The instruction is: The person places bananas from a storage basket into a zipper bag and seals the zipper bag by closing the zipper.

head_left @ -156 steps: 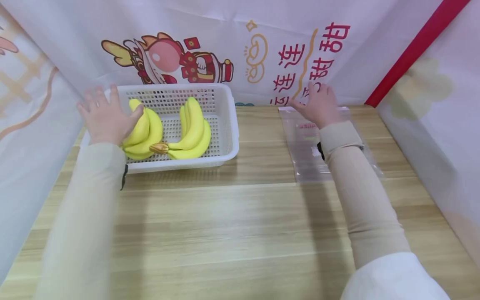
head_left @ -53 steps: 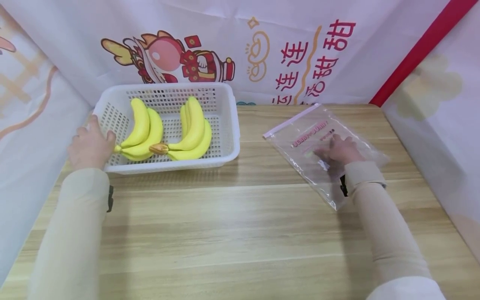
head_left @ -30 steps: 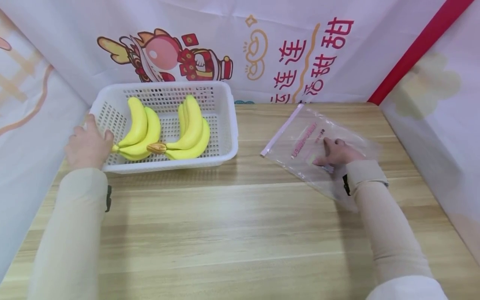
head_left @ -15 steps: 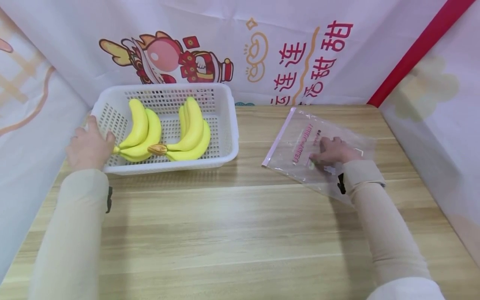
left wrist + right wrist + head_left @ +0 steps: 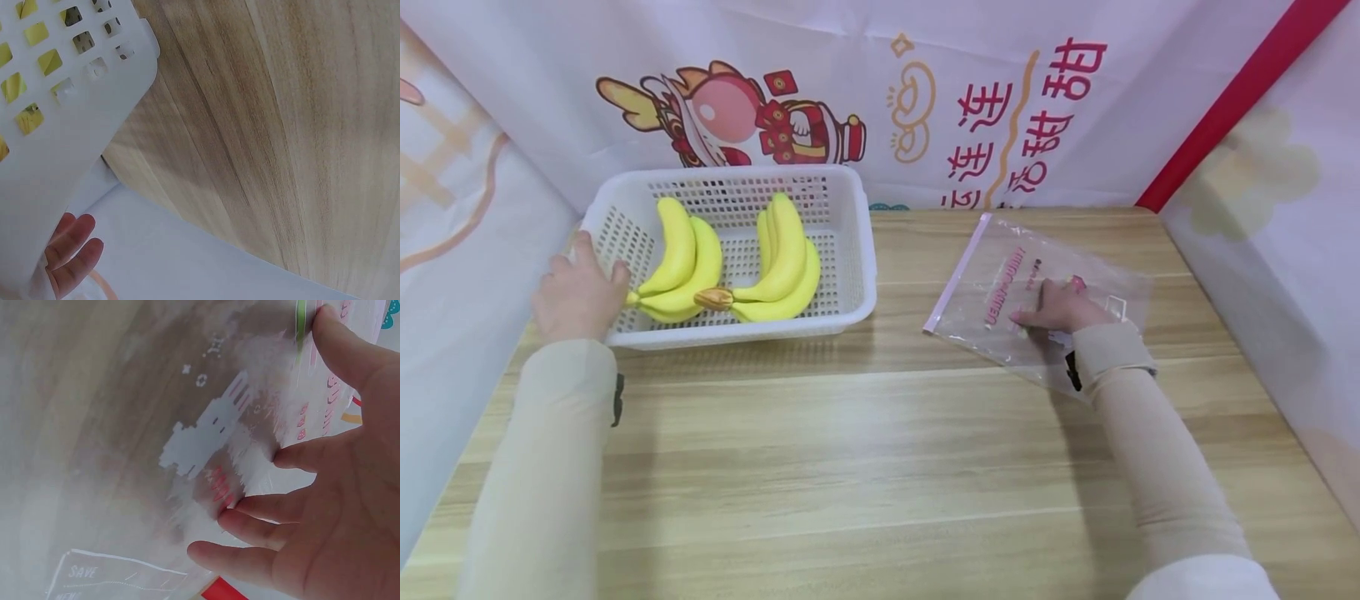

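A white perforated basket (image 5: 865, 242) stands at the back left of the wooden table. Two bunches of yellow bananas (image 5: 681, 267) lie inside, the right-hand bunch (image 5: 786, 258) with its brown stem pointing left. My left hand (image 5: 580, 296) grips the basket's left front corner, thumb over the rim; in the left wrist view some fingers (image 5: 75, 250) show past the wall. On the right lies a flat clear plastic zip bag (image 5: 1000, 267) with a pink top strip. My right hand (image 5: 1060, 308) rests its fingertips (image 5: 200, 550) on it, fingers spread and fairly straight, palm lifted.
A white cloth with printed figures (image 5: 722, 108) and red lettering stands behind the table (image 5: 850, 467). Cloth walls also close in the left and right sides, and a red band (image 5: 1232, 117) runs along the back right corner.
My left hand has come down from above onto the basket's corner. The right hand has lowered onto the bag, which has turned and shifted left; in the last half second it barely moves.
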The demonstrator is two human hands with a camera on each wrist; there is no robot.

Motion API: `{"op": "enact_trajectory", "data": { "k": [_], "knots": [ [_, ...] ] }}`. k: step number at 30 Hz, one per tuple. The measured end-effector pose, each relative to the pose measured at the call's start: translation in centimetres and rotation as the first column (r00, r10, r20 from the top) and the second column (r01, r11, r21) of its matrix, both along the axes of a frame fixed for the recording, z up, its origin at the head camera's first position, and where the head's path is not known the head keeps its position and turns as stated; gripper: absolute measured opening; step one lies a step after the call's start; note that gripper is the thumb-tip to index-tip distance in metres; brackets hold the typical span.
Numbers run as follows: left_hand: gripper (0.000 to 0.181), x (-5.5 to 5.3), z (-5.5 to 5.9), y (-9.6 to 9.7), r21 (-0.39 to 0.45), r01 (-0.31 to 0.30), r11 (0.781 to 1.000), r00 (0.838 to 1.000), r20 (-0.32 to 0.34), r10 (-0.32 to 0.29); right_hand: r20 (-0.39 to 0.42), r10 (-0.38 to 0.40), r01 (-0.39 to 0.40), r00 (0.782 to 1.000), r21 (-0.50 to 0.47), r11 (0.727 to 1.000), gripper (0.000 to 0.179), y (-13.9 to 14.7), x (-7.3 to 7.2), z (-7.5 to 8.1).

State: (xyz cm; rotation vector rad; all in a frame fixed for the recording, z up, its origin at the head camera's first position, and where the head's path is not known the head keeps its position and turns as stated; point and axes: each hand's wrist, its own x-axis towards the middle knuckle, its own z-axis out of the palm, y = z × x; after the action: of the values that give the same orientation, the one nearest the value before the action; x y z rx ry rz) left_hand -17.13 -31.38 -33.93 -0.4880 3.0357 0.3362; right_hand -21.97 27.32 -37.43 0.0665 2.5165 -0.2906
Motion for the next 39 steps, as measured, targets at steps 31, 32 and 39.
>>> {"op": "enact_trajectory", "data": {
  "k": [31,32,39],
  "knots": [
    [0.076,-0.2,0.0,-0.2,0.004,-0.019,1.000,1.000,0.024,0.019,-0.007,0.023,-0.023,1.000,-0.177,0.984,0.101,0.5,-1.3,-1.2],
    [0.076,-0.2,0.0,-0.2,0.004,-0.019,1.000,1.000,0.025,0.019,-0.003,0.015,-0.015,1.000,-0.190,0.982,0.101,0.5,-1.3,-1.2],
    [0.076,-0.3,0.0,-0.1,0.001,-0.011,1.000,1.000,0.029,0.011,0.011,-0.022,0.024,1.000,-0.248,0.968,0.101,0.5,-1.4,-1.5]
  ]
}}
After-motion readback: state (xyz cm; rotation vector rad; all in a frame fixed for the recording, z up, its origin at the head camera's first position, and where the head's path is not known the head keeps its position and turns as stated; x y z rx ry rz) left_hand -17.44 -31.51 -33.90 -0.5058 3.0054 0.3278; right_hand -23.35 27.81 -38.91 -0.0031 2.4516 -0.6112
